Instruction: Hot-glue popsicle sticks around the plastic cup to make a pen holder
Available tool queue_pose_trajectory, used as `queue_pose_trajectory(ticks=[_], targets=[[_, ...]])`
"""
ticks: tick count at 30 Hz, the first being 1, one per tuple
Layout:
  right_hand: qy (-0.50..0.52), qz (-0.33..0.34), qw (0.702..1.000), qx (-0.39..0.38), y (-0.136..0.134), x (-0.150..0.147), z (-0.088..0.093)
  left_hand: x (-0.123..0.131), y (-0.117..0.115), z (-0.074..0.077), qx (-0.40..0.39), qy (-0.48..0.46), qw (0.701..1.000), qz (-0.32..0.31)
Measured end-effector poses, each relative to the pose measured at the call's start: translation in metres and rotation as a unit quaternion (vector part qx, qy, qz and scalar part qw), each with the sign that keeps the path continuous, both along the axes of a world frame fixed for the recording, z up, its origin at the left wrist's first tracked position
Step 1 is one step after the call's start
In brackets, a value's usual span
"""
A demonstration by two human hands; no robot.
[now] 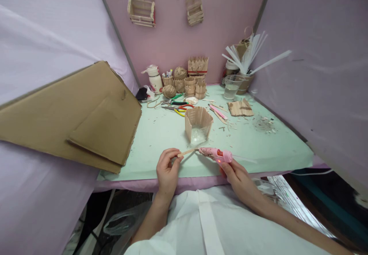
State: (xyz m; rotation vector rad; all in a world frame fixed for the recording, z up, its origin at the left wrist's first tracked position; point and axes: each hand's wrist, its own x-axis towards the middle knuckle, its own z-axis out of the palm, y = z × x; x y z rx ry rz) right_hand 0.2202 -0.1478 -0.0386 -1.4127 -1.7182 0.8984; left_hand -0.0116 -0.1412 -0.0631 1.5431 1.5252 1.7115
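My left hand (168, 170) pinches one end of a wooden craft stick (187, 153), held level over the near edge of the table. In my right hand (235, 174) is a pink hot glue gun (214, 154), its nozzle pointing left at the stick's far end; whether they touch I cannot tell. A red light glows on the gun, and a clear glue stick (244, 158) pokes out of its back. Just beyond the stick stands an open holder (198, 121) made of craft sticks around a clear plastic container.
Cardboard sheets (106, 121) lean at the left. Behind the holder lie pliers (181, 111), a pink craft knife (218, 112) and twine balls (169, 91). A water cup (230, 88), joined sticks (240, 108) and wood scraps (266, 125) are at the right.
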Motion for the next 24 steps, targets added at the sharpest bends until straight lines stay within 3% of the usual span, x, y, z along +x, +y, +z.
queue_pose_trajectory(ticks=[9, 14, 17, 21, 24], targets=[[-0.015, -0.032, 0.999, 0.002, 0.0, 0.003, 0.0, 0.0, 0.001, 0.001, 0.012, -0.014, 1.0, 0.002], [-0.105, -0.058, 0.987, 0.104, 0.012, 0.036, 0.015, 0.002, 0.002, -0.001, 0.02, -0.047, 0.999, -0.014], [-0.247, -0.118, 0.949, 0.156, 0.028, 0.071, 0.023, 0.005, 0.002, -0.002, 0.005, -0.069, 0.997, -0.03], [-0.462, -0.18, 0.852, 0.166, 0.047, 0.117, 0.011, 0.009, 0.002, -0.001, 0.009, -0.056, 0.998, -0.042], [-0.517, -0.177, 0.827, 0.133, 0.053, 0.133, -0.001, 0.011, 0.001, 0.003, 0.032, -0.012, 0.999, -0.043]])
